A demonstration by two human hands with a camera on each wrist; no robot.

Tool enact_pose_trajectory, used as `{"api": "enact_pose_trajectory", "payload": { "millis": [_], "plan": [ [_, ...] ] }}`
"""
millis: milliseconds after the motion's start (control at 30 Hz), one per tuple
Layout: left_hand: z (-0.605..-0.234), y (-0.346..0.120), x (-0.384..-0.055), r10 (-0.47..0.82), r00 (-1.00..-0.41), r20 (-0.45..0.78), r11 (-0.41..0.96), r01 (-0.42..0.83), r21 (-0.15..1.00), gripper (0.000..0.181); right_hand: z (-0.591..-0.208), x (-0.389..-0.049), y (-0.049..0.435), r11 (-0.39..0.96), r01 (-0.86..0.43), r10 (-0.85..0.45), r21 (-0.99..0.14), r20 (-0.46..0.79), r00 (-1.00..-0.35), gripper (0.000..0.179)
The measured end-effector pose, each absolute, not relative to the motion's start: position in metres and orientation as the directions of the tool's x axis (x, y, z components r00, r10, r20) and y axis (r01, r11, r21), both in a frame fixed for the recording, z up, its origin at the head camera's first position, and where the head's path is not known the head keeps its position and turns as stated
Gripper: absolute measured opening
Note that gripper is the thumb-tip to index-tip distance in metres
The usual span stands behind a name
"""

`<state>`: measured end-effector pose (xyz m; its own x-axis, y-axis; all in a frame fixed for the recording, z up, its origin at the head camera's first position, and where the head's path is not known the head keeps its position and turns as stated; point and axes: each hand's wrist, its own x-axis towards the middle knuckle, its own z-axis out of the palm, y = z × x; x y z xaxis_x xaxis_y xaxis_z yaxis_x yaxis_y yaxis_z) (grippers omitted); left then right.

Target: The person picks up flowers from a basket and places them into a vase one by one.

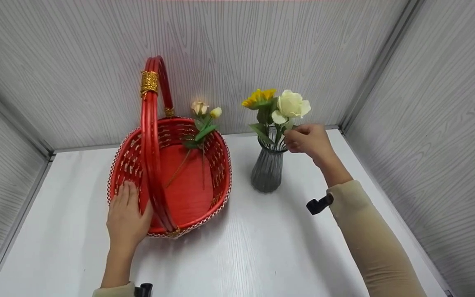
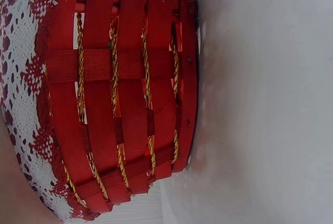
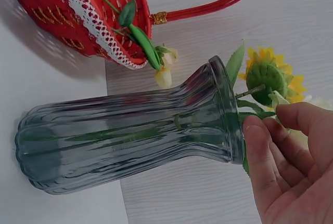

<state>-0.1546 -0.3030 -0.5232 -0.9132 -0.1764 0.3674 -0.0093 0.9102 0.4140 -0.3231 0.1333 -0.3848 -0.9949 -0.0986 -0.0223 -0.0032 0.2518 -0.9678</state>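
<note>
My left hand (image 1: 126, 216) lies over the left rim of a red woven basket (image 1: 190, 202), its fingers reaching straight down the inside wall. The left wrist view shows the basket's outer slats (image 2: 99, 99) with gold cord and a white lace edge. At the right, my right hand (image 1: 309, 142) pinches a white rose (image 1: 292, 105) by its stem and leaves, just above the mouth of a grey glass vase (image 1: 267, 171). Beside the rose, a yellow sunflower (image 1: 259, 98) stands in the vase. Through the glass, green stems (image 3: 109, 133) are visible.
Two pale flowers, a rose (image 1: 199, 108) and a yellowish bud (image 1: 216, 112), lean on the basket's back right rim, stems inside. A tall red handle (image 1: 151, 119) arches over the basket. Grey wood-grain panels (image 1: 229, 49) enclose the white table (image 1: 237, 247) behind and at both sides.
</note>
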Motion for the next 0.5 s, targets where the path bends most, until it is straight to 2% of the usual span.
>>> {"api": "enact_pose_trajectory", "payload": {
  "millis": [200,500],
  "plan": [
    [-0.524,-0.303,-0.156,-0.180,-0.917,0.356,0.910,-0.018,0.413,0.069,-0.383,-0.318,0.127,0.216,-0.015,-0.122,-0.976,-0.012,-0.992,0.034],
    [-0.526,-0.304,-0.157,-0.188,-0.918,0.350,0.909,-0.028,0.416,0.069,-0.381,-0.307,0.100,0.100,-0.027,-0.245,-0.995,0.002,-0.970,0.033]
  ]
}}
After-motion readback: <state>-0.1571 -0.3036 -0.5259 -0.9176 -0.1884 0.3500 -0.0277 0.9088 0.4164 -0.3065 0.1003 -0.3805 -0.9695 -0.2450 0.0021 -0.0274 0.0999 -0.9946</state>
